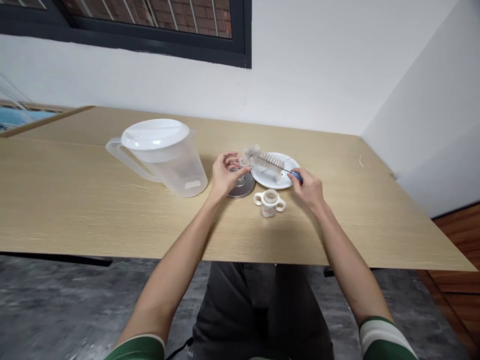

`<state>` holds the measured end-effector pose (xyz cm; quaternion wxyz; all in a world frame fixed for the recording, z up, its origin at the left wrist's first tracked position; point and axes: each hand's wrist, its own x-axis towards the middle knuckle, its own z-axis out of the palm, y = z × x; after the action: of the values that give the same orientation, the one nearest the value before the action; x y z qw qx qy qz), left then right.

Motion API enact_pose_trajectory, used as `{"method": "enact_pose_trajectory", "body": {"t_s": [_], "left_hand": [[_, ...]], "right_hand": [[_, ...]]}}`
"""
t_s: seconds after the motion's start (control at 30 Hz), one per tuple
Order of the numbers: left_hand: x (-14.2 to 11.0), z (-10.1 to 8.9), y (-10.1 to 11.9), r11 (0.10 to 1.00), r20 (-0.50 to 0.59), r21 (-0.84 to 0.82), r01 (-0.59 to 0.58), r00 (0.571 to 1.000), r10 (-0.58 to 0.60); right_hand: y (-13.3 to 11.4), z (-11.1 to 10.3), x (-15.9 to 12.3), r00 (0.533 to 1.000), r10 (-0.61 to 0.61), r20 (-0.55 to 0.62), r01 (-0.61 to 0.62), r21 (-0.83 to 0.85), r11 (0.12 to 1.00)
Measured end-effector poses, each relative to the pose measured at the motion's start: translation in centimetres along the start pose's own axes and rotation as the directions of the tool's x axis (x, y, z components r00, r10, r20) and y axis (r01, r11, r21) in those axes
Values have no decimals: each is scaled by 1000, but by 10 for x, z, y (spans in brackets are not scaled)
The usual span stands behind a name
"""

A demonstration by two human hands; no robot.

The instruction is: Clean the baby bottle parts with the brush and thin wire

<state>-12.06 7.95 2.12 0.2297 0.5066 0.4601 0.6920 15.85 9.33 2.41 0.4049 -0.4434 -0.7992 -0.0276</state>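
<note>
My right hand (308,189) grips a bottle brush (270,160) by its blue handle, bristles pointing left. My left hand (226,175) is curled round a small translucent round piece (244,162), whose exact kind I cannot make out. The tip of the brush touches or overlaps that piece. Below the left hand lies a round dark metal dish or lid (245,189), with a clear object partly hidden on it. Behind the brush is a white plate (258,179) bearing small pieces. Nearer to me, a small white two-handled baby bottle (269,204) stands upright without a cap.
A large translucent pitcher (176,167) with a white lid stands to the left of my left hand. A thin bent white strip (360,160) lies on the wooden table (112,210) at the far right. The wall (300,80) and window border the table's back.
</note>
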Motion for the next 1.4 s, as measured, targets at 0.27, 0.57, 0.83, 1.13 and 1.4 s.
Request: {"method": "enact_pose_trajectory", "body": {"t_s": [0.27,0.57,0.83,1.13,1.4], "left_hand": [[-2,1,4,999,24,25,21,999,-22],[-4,0,4,997,27,69,19,999,-21],[-3,0,3,998,40,70,-2,999,-1],[-4,0,4,999,52,51,18,998,-21],[-3,1,2,1000,58,29,5,998,-7]], "right_hand": [[7,-5,3,994,75,-78,-74,6,997],[4,-4,3,997,68,-45,-71,-55,996],[2,-5,2,1000,-11,13,12,-8,1000],[7,-10,4,992,88,-88,-87,8,996],[5,-7,3,998,52,-40,-53,-37,998]]}}
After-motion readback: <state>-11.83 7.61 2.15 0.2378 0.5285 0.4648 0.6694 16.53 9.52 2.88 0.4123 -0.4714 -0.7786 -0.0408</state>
